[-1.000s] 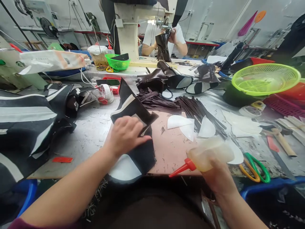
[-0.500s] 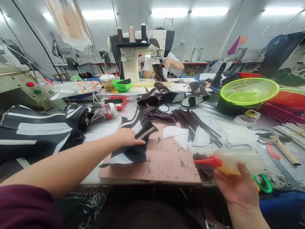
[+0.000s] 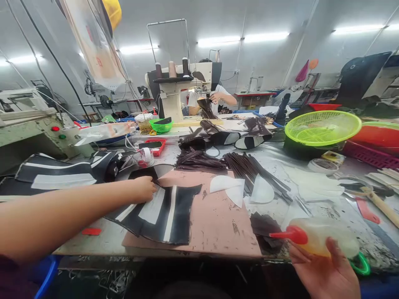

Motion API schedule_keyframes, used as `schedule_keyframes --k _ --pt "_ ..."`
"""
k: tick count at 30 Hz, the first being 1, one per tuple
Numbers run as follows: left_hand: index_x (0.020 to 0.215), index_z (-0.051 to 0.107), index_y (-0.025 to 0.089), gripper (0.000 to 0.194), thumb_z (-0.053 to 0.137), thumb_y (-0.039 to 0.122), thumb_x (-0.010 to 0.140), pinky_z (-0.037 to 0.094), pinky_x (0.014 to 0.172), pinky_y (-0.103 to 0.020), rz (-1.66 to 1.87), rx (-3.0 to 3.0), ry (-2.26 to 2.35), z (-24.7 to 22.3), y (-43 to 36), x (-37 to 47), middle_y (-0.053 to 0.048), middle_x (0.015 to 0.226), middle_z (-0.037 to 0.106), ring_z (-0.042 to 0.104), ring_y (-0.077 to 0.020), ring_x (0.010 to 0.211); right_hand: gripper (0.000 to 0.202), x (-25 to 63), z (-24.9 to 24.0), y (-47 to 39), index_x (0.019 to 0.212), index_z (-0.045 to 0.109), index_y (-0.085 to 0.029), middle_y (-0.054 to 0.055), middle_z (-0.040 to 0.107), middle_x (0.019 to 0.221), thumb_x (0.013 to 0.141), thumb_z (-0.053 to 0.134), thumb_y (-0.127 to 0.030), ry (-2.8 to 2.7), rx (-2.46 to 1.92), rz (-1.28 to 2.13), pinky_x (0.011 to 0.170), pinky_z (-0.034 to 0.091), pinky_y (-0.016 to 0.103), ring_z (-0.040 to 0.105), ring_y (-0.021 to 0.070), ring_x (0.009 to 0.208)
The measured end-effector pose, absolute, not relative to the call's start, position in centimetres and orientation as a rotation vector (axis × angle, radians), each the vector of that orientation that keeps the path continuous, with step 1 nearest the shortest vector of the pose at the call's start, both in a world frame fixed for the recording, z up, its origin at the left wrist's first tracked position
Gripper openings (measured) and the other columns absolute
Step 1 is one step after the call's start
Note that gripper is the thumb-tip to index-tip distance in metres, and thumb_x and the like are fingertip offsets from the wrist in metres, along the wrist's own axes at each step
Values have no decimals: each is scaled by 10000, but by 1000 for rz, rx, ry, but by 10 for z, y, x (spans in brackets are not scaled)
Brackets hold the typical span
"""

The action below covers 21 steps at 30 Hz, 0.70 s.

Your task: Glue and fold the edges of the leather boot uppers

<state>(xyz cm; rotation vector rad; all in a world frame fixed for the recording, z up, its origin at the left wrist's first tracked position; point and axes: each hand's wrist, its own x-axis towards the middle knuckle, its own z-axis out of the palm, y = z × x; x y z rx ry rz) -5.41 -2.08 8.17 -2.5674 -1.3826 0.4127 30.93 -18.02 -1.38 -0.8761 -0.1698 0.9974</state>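
My left hand (image 3: pixel 144 190) is closed on the far part of a black boot-upper piece (image 3: pixel 182 211) with white strips. The piece lies spread over the left part of a pink board (image 3: pixel 222 232), partly hidden under my forearm. In my right hand (image 3: pixel 326 265) is a squeeze bottle (image 3: pixel 330 236) of yellowish liquid, tipped on its side, its red nozzle (image 3: pixel 291 235) pointing left. Below that nozzle lies a dark scrap of leather (image 3: pixel 266 230). White rounded pieces (image 3: pixel 229 187) rest at the board's right side.
More striped black uppers (image 3: pixel 59 174) lie at left. Dark strips (image 3: pixel 249 166) and brown boots (image 3: pixel 224 135) lie behind the board. Right are a green basket (image 3: pixel 322 128), a wooden-handled hammer (image 3: pixel 378 203) and green scissor handles (image 3: pixel 363 263). Beyond, a co-worker's hand (image 3: pixel 215 98) works at a sewing machine (image 3: pixel 170 95).
My left hand has moved left, and the striped piece, folded up before, now lies flatter on the board. My right hand has shifted slightly right and down with the bottle. The view has tilted up.
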Motion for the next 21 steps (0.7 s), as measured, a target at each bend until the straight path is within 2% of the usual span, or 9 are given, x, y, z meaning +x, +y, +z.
schedule_keyframes --k 2,4,6,8,10,13,16,21 --pt "458 553 187 200 574 70 618 426 634 -306 523 -2611 -1334 77 -36 -36 -63 620 636 605 -206 655 373 302 -18 -174 786 594 -231 -13 575 732 501 769 -396 -163 -882 1039 311 307 170 366 55 436" --pt "705 653 174 146 529 98 703 436 647 -322 542 -2632 -1315 67 -50 -14 -90 786 668 618 -224 728 403 294 -22 -166 820 598 -237 1 606 787 501 772 -411 -194 -882 1076 322 335 173 440 76 476" --pt "1009 620 151 252 486 186 798 453 687 -342 494 -2629 -1340 50 -62 4 -129 1017 639 608 -250 880 427 283 -25 -156 870 594 -239 12 623 817 535 752 -451 -265 -901 1097 348 384 192 515 111 536" --pt "1161 541 130 347 449 257 851 457 767 -353 446 -2611 -1400 31 -70 13 -146 1177 570 533 -271 1074 459 271 -25 -144 911 585 -233 18 632 828 551 740 -471 -334 -945 1112 375 426 212 559 138 583" --pt "1216 504 135 372 395 267 886 436 853 -362 409 -2585 -1471 13 -76 12 -122 1259 519 418 -268 1212 477 258 -22 -130 903 580 -225 7 631 810 521 763 -443 -375 -985 1126 396 447 210 563 132 582" --pt "1281 444 203 402 355 322 907 402 916 -412 321 -2570 -1547 -5 -81 1 -61 1339 447 320 -255 1284 508 237 -16 -109 871 574 -210 -7 620 791 451 805 -379 -455 -1037 1127 461 487 220 571 130 619" --pt "1298 418 259 440 393 412 886 378 936 -468 206 -2608 -1569 -12 -82 -9 -28 1369 406 297 -255 1297 554 216 -15 -91 907 558 -193 20 615 847 449 801 -388 -617 -1134 1006 507 507 264 586 178 722" --pt "1295 422 264 445 398 430 882 368 941 -493 83 -2644 -1578 -20 -82 -12 -22 1370 404 303 -259 1293 603 195 -25 -76 1005 532 -175 71 615 935 507 763 -425 -860 -1361 716 576 511 333 585 243 824"
